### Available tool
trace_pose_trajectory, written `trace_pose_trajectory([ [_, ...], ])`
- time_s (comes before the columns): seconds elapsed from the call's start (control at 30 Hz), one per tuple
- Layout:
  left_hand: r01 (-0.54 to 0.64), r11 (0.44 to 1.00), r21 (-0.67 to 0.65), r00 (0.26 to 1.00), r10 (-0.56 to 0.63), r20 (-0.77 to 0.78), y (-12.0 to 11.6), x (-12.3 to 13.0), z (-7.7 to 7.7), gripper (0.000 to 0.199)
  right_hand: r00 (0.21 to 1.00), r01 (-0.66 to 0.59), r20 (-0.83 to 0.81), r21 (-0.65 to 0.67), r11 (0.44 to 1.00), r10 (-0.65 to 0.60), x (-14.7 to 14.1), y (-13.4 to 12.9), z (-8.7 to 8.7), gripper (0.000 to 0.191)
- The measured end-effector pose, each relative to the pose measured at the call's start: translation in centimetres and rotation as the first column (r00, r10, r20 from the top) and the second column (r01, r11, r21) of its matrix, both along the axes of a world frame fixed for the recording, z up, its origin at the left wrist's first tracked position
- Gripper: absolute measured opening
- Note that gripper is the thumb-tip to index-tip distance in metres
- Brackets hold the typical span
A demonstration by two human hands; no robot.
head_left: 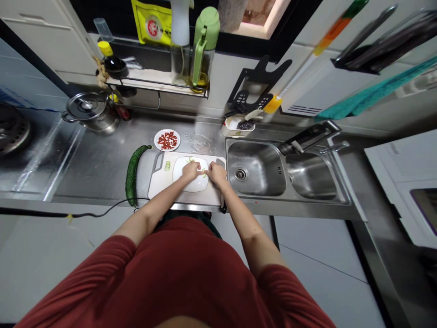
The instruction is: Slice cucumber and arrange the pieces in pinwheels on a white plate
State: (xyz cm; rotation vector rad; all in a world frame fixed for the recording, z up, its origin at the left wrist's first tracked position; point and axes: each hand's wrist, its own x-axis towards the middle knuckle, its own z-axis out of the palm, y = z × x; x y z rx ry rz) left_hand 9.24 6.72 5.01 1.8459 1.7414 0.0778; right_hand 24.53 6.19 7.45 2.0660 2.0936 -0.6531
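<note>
A white plate (pixel 200 185) lies on the pale cutting board (pixel 160 184). Above the plate, my left hand (pixel 191 171) and my right hand (pixel 217 173) meet with closed fingers at a small pale green cucumber slice (pixel 204 173). Which fingertips bear it is hard to make out. More green pieces (pixel 190 160) sit at the plate's far edge. To the left of the plate, a short row of cucumber slices (pixel 167 165) rests on the board. A knife (pixel 222 202) lies along the board's right edge, partly hidden under my right hand and forearm.
A long green cucumber (pixel 132 175) lies left of the board. Behind stands a small plate of chopped red pieces (pixel 167 140). The double sink (pixel 256 166) adjoins on the right; a lidded pot (pixel 90 111) stands at the back left. A black cable (pixel 102 214) crosses the front edge.
</note>
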Motion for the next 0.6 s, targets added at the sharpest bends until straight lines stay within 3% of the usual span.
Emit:
trace_pose_trajectory([
  [0.6, -0.028, 1.000, 0.014, 0.999, 0.027, 0.022, -0.23, 0.08, 0.02, 0.029, 1.000, 0.026, 0.015, 0.000, 1.000, -0.026, 0.97, -0.25, 0.75, 0.036],
])
